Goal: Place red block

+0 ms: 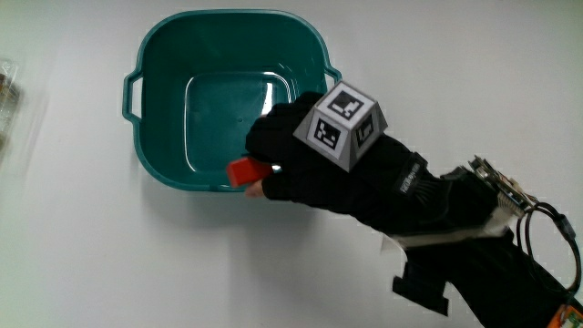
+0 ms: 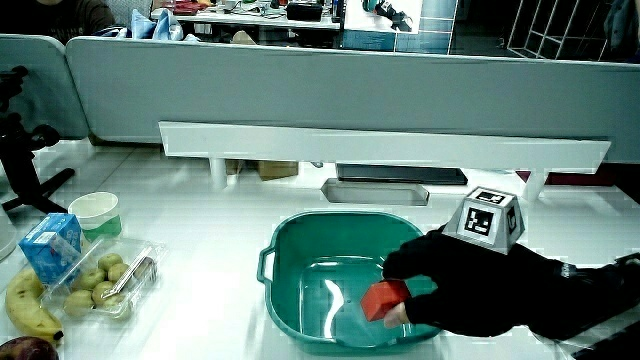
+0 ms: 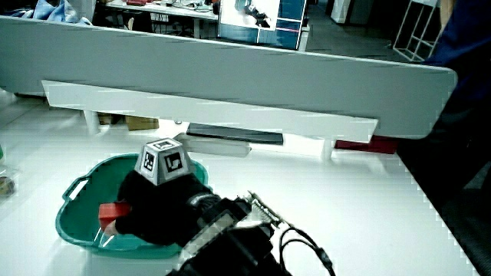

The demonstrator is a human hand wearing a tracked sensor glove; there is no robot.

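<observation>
Hand (image 1: 314,159) curled in closed grip

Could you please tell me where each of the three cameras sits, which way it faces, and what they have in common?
Main view: above the table, looking straight down on the teal basin; the hand and forearm show, holding the red block.
Side view: low, at the person's side, facing the partition; hand and fruit tray show.
Side view: same side, also facing the partition, closer over the forearm.
All three share basin, hand and block.
</observation>
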